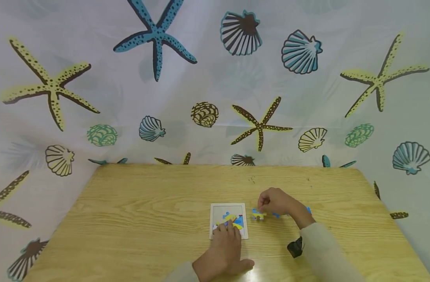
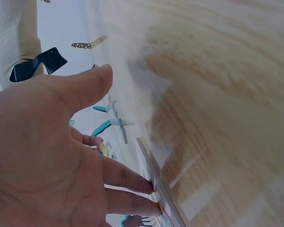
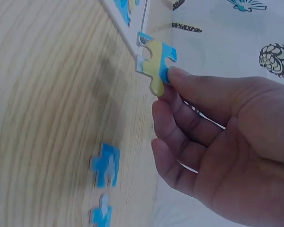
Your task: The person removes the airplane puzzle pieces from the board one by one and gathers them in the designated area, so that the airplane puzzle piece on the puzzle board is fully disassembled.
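text: none legible | numbers: none | tabletop marks (image 1: 251, 180): unreadable (too small)

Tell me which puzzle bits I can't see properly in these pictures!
Head view: the near part of the puzzle tray, covered by the left hand.
Right wrist view: one edge of the yellow-and-blue puzzle piece, hidden by the thumb of the right hand.
Right wrist view: the end of the lowest blue puzzle piece, cut off by the bottom edge.
Left wrist view: the puzzle tray's inside, seen nearly edge-on.
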{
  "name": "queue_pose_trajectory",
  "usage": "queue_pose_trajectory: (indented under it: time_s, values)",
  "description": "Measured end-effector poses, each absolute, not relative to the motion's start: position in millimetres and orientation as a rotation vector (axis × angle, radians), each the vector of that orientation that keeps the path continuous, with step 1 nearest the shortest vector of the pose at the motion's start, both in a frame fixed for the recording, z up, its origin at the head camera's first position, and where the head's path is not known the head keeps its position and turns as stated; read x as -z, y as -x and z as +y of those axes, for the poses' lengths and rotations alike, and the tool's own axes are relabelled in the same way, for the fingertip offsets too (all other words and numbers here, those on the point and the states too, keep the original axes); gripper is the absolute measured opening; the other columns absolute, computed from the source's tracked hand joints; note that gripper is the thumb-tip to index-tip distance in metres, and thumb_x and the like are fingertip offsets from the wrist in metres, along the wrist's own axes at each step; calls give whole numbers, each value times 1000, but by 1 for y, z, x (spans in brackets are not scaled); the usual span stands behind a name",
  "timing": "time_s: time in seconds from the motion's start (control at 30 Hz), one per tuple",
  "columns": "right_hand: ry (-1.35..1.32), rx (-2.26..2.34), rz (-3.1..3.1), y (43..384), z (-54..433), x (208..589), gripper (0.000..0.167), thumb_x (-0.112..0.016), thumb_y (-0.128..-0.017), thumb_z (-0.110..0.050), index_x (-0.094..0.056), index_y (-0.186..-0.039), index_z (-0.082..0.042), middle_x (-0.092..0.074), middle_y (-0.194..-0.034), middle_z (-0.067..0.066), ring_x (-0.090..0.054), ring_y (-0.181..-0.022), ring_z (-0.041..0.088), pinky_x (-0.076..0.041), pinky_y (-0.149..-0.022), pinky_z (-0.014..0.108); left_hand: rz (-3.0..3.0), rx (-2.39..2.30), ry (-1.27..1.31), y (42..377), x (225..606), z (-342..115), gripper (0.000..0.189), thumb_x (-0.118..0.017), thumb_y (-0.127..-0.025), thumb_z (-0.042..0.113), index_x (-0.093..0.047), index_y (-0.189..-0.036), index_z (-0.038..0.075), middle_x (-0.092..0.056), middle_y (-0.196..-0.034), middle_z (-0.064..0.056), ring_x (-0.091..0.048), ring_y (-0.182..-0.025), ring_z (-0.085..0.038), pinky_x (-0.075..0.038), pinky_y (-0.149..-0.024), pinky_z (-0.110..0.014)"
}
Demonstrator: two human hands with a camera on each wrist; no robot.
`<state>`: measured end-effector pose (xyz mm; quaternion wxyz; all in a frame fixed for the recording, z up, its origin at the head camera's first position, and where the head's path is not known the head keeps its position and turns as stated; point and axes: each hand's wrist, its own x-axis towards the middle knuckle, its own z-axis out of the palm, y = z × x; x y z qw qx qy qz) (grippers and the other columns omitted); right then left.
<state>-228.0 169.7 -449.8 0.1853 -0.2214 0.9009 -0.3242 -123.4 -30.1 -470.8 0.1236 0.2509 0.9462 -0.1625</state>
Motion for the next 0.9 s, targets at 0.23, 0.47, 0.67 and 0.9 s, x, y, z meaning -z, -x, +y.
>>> queue_pose_trajectory:
  time_s: [0.23, 0.47, 0.67, 0.9]
  values:
    - [552, 887, 2521, 224, 190, 454, 6, -65, -85, -5, -66, -80, -5, -64, -73, 2, -53, -65, 14, -44, -60, 25, 2777, 453, -717, 123, 471, -30, 102, -34, -76, 86, -46, -137, 6, -45, -144, -17, -52, -120, -36, -49, -91, -42]
    - [500, 873, 2516, 217, 205, 458, 5, -66, -84, -5, -66, -79, -5, -62, -73, 2, -49, -64, 12, -42, -59, 26, 2788, 440, -718, 122, 471, -29, 102, -35, -76, 85, -46, -138, 5, -45, -144, -17, -51, -121, -37, -48, -92, -43]
    - [474, 880, 2504, 214, 214, 462, 6, -66, -83, -5, -66, -78, -2, -62, -71, 1, -49, -64, 12, -42, -60, 27, 2799, 439, -722, 121, 472, -30, 102, -35, -76, 85, -46, -137, 5, -45, -144, -18, -52, -120, -37, -48, -92, -43]
    - [467, 874, 2517, 209, 222, 468, 7, -65, -84, -1, -65, -77, -4, -62, -71, 1, -48, -63, 12, -41, -57, 26, 2798, 439, -730, 122, 473, -29, 101, -35, -77, 85, -47, -137, 5, -45, -144, -18, -52, -120, -38, -49, -91, -44]
